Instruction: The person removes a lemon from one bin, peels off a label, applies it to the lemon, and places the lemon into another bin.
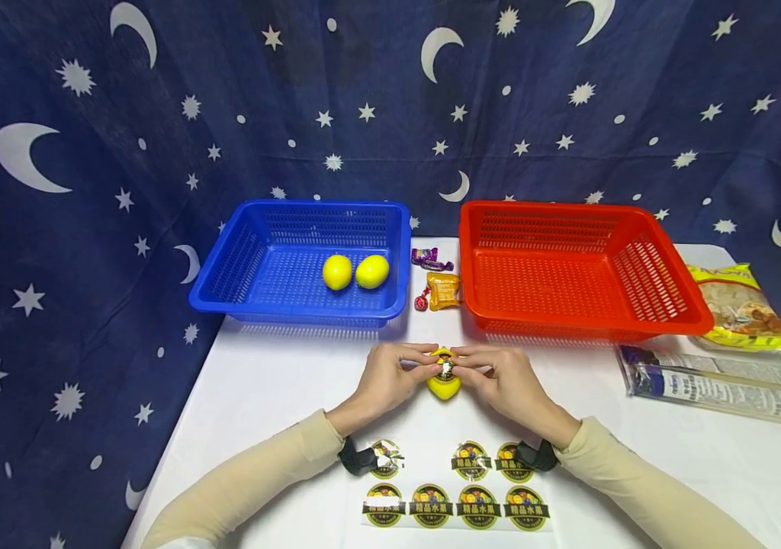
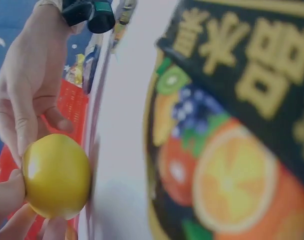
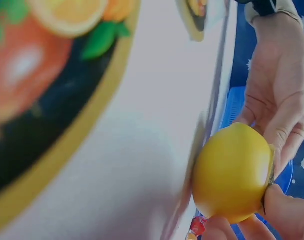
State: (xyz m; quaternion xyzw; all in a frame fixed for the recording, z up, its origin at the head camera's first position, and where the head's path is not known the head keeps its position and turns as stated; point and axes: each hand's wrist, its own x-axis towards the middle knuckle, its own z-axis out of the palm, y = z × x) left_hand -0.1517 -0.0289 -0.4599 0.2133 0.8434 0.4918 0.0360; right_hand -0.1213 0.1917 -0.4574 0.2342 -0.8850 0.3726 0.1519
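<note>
A yellow lemon is on the white table between both hands, with a round black-and-gold fruit sticker on its upper side. From the left, my left hand holds the lemon, its thumb at the sticker's edge. My right hand grips it from the other side, thumb likewise on the sticker. The left wrist view shows the bare side of the lemon with fingers of both hands around it. Close to the wrists lies a sheet of matching round stickers, partly under the wrist cameras.
Two more lemons lie in a blue basket at the back left. A red basket stands at the back right. Wrapped candies sit between them. On the right are a yellow food bag and long clear packets.
</note>
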